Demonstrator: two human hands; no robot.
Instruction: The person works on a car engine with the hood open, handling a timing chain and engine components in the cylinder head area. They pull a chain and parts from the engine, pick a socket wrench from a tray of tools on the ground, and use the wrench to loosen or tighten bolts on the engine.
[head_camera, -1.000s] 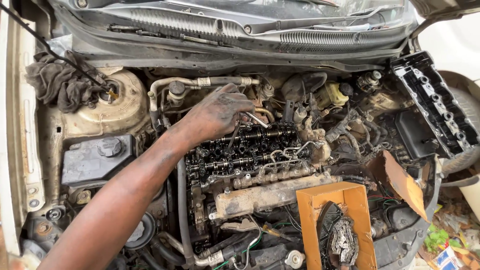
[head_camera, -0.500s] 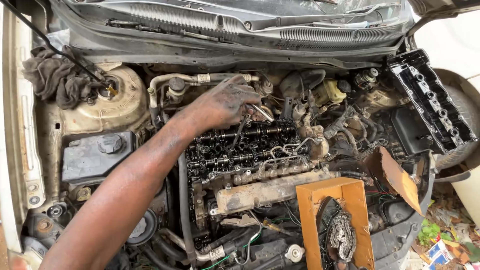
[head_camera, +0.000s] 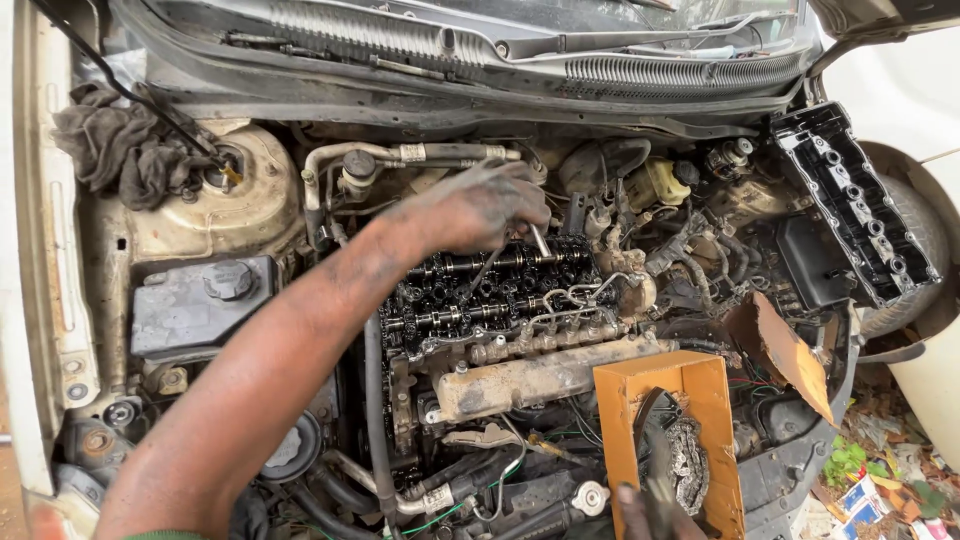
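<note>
My left hand (head_camera: 468, 208), black with grease, reaches over the exposed engine head (head_camera: 490, 285) with its camshafts showing. Its fingers are closed on a thin metal tool (head_camera: 540, 241) that points down into the back edge of the head. Only the fingertips of my right hand (head_camera: 645, 510) show at the bottom edge. They touch a dark curved part (head_camera: 650, 440) that lies in an open orange cardboard box (head_camera: 705, 385) beside a chain (head_camera: 688, 465). Whether those fingers grip the part is hidden.
The removed black valve cover (head_camera: 855, 205) leans at the right of the bay. A dark rag (head_camera: 120, 145) lies on the left strut tower, with the battery cover (head_camera: 205, 300) below it. Hoses and wires crowd the front, and a rusty exhaust shield (head_camera: 540, 375) sits below the head.
My left hand has edged slightly right along the back of the engine head with the tool. My right fingertips have come into view at the bottom edge by the orange box.
</note>
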